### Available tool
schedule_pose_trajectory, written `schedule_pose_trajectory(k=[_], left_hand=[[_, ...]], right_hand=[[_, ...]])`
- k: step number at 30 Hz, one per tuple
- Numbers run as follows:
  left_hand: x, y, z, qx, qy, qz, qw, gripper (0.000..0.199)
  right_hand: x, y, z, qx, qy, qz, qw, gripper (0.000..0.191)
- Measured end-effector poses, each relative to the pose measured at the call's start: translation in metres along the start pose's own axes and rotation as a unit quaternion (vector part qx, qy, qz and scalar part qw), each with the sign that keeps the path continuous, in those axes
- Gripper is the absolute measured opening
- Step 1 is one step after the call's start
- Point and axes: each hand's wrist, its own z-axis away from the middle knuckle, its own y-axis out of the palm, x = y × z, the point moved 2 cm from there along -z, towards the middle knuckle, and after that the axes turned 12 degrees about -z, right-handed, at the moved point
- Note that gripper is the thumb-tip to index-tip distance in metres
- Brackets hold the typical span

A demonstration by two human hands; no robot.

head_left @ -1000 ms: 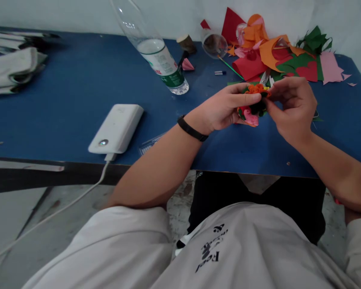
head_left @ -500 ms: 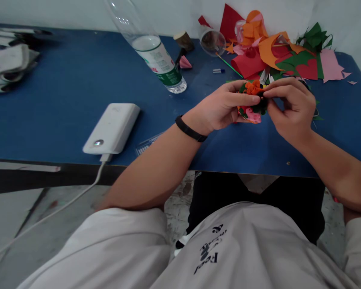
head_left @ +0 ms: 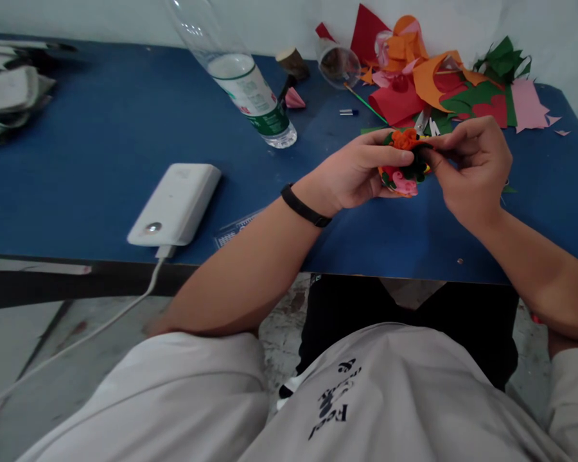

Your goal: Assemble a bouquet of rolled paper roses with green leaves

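My left hand (head_left: 361, 168) is closed around a small felt flower piece (head_left: 404, 183) with orange, pink, red and green curled parts. Its thumb lies across the front of the piece, over a dark middle. From the right, my right hand (head_left: 479, 170) pinches a dark strip at the edge of the piece between thumb and fingers. What the strip is made of is too small to tell. Behind the hands, scissors (head_left: 421, 122) lie partly hidden near the coloured scraps.
Coloured felt or paper scraps (head_left: 486, 102) are heaped at the back right, beside a tipped clear cup (head_left: 340, 64). A plastic bottle (head_left: 264, 109), a wooden piece (head_left: 292, 63) and a pink cone (head_left: 295, 98) stand left of them. A cabled white power bank (head_left: 176, 202) lies near the front edge.
My right hand has shifted slightly right and turned, its thumb now pinching the dark strip at the piece's edge. My left hand keeps its hold, nearly still.
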Motion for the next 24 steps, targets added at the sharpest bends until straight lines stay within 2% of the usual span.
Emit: schedule_pose_trajectory(k=[5,11,14,17,21,24], left_hand=[[-0.002,0.004,0.001,-0.002,0.002,0.014,1.000,0.032],[0.000,0.002,0.001,0.006,-0.009,0.015,1.000,0.043],[0.001,0.002,0.001,0.012,-0.006,0.004,1.000,0.039],[0.001,0.003,0.002,0.001,-0.012,-0.006,1.000,0.031],[0.000,0.004,0.004,-0.022,-0.063,0.012,0.998,0.026],[-0.002,0.003,0.005,-0.028,-0.093,0.022,0.995,0.021]], right_hand=[[-0.007,0.000,0.001,0.018,0.032,0.007,0.999,0.026],[-0.008,-0.004,0.000,0.018,0.035,0.053,0.998,0.029],[-0.001,-0.006,-0.002,0.025,0.037,0.064,0.997,0.030],[0.013,-0.007,-0.004,0.027,0.004,0.040,0.999,0.037],[0.030,-0.009,-0.011,0.050,-0.033,0.043,0.997,0.040],[0.033,-0.011,-0.015,0.063,-0.041,0.032,0.997,0.038]])
